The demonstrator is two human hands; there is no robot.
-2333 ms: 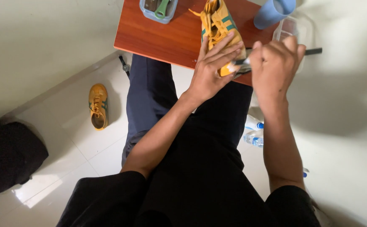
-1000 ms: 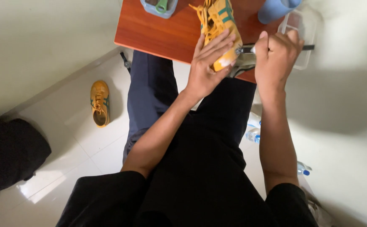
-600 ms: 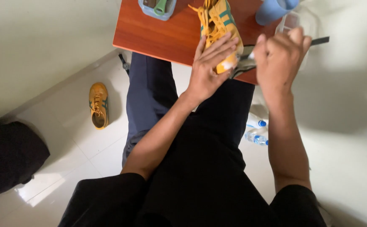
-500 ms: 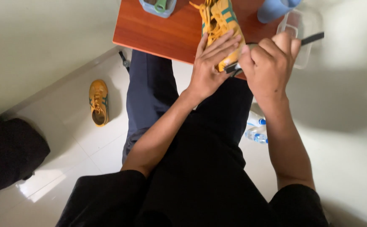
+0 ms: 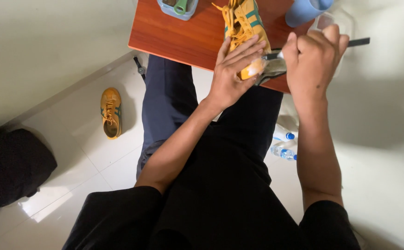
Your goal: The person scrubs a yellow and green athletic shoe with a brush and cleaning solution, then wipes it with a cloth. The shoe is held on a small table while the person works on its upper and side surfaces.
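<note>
Yellow shoe [image 5: 244, 28], green side stripes, yellow laces: lies on the near right part of the red-brown table [image 5: 183, 37], heel end toward the person and close to the table's near edge.

Left hand [image 5: 232, 74]: laid flat over the shoe's heel end, fingers spread and extended across its side, pressing it down rather than wrapping it.

Right hand [image 5: 313, 58]: just right of the shoe's heel, closed in a fist around a dark-handled brush [image 5: 357, 42]; handle projects to the right past the knuckles, the working end meets the heel under the left fingertips.

Grey cloth [image 5: 271, 69]: bunched at the table edge between the two hands, below the heel.

Second yellow shoe [image 5: 110, 112]: on the white tiled floor, well apart, left of the person's legs.
</note>
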